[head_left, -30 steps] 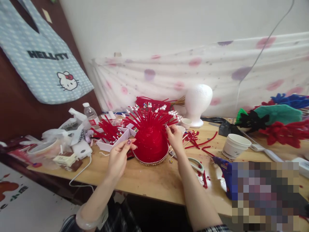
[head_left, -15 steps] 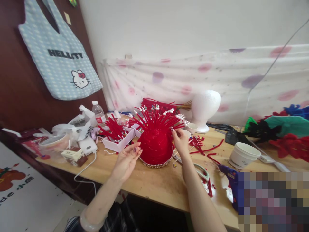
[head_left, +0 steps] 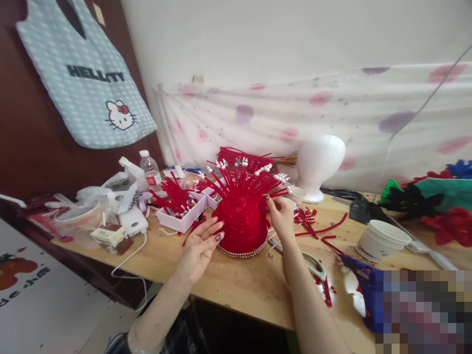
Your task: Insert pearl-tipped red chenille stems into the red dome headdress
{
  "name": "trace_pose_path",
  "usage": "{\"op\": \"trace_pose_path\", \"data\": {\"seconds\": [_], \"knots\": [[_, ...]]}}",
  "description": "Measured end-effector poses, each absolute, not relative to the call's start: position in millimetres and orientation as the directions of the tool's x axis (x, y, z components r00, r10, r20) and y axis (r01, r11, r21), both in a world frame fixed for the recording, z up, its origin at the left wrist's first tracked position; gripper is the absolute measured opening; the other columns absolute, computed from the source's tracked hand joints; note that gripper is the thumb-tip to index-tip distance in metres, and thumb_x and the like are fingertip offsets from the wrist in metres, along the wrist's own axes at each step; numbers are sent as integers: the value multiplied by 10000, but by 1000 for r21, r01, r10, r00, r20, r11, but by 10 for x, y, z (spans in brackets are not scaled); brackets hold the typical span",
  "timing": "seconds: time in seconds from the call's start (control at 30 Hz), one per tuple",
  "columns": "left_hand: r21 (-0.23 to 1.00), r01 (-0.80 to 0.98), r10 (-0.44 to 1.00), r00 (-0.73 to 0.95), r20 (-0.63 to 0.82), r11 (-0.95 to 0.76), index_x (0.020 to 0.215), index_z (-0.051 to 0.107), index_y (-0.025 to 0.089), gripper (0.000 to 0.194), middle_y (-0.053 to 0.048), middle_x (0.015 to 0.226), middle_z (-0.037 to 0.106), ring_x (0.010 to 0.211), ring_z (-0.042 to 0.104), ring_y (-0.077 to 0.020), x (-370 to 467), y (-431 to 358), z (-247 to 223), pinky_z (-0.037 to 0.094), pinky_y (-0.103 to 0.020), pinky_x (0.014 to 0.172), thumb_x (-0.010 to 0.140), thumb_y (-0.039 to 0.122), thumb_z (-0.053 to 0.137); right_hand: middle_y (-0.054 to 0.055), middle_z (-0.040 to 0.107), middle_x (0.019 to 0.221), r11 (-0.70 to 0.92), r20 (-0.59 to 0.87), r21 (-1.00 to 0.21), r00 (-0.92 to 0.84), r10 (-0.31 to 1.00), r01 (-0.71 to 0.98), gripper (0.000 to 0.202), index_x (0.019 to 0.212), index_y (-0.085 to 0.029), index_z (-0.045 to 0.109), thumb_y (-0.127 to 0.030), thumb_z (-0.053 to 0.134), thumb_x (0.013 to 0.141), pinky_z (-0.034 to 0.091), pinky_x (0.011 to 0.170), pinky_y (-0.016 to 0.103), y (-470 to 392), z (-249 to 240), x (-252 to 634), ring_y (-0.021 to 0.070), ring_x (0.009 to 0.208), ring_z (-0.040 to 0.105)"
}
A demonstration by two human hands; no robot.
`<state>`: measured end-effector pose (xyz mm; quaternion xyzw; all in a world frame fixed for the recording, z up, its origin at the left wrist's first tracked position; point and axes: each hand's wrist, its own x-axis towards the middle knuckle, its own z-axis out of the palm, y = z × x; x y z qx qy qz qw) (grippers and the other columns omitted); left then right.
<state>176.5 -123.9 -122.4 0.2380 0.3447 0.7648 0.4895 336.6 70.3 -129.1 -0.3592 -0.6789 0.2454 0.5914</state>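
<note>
A dome-shaped red headdress (head_left: 241, 226) stands on the table with a string of pearls around its lower rim. Red stems (head_left: 243, 184) tipped with white and coloured beads fan out from its top. My left hand (head_left: 201, 246) is at the dome's left side, palm turned up and fingers apart, holding nothing. On the right side, the fingers of my right hand (head_left: 280, 216) are pinched together close to the dome; what they grip is too small to make out. Left of the dome, a pale pink box (head_left: 177, 222) holds more beaded red stems.
A white foam head (head_left: 320, 164) stands behind on the right. Scissors (head_left: 315, 265), cut red pieces and a blue glue gun (head_left: 359, 282) lie near my right forearm. White paper cups (head_left: 381, 241) are farther right. Plastic bags, a bottle (head_left: 150, 169) and a cabled white device (head_left: 133, 222) fill the left.
My left hand's fingers have spread apart from a closer curl beside the dome. My right hand stays pinched at the right side. The view has shifted slightly.
</note>
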Motion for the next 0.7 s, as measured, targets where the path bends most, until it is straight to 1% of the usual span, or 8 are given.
{"op": "trace_pose_path", "data": {"seconds": [0.07,0.1,0.13,0.2,0.27,0.33,0.57,0.7], "knots": [[778,-571,931,-361,48,-261,1079,713,248,501,-26,1162,717,848,692,-94,1763,-1252,-1210,549,-194,834,624,52,787,41,634,655,615,620,-763,-41,783,199,374,670,-191,615,-527,552,819,429,644,326,690,-1286,3366,191,639,551],[777,-578,939,-341,48,-250,1113,701,265,540,-24,1204,699,828,689,-85,1762,-1256,-1202,551,-185,816,623,57,794,42,637,659,612,617,-766,-41,786,199,368,674,-189,619,-520,551,822,432,643,326,683,-1282,3366,189,637,554],[768,-594,943,-329,40,-239,1122,699,274,562,-19,1187,707,803,688,-78,1761,-1258,-1198,552,-175,798,613,64,809,43,639,662,609,614,-768,-41,788,197,365,677,-188,621,-513,549,825,435,640,326,676,-1277,3365,188,633,556],[740,-633,945,-327,10,-227,1084,718,266,560,-7,1018,760,769,691,-75,1758,-1255,-1204,552,-158,771,571,85,851,45,641,664,606,610,-772,-43,791,194,361,677,-184,624,-504,547,825,439,635,326,665,-1265,3363,187,627,559],[726,-650,940,-341,-15,-224,994,749,229,494,1,823,766,735,692,-82,1751,-1245,-1233,553,-154,749,531,126,887,47,641,663,604,608,-773,-45,793,193,356,675,-183,626,-499,550,822,441,634,327,659,-1253,3362,188,627,561],[742,-630,934,-357,-12,-231,895,765,197,404,1,730,745,699,685,-86,1744,-1237,-1274,556,-166,734,516,180,903,46,644,660,603,608,-773,-44,793,195,347,669,-188,625,-497,563,814,443,639,330,655,-1244,3364,191,632,562],[818,-501,920,-382,85,-283,732,724,197,294,33,706,678,592,604,-63,1743,-1277,-1345,563,-303,808,561,374,884,50,640,646,598,603,-778,-40,797,190,335,687,-179,632,-483,567,812,442,654,342,658,-1244,3363,195,628,566],[854,-435,931,-340,136,-284,634,670,188,320,78,642,601,517,511,-16,1754,-1349,-1277,549,-283,790,638,474,812,64,634,656,598,599,-782,-52,799,178,341,699,-163,635,-474,554,813,431,639,337,650,-1239,3366,190,616,561]]}}
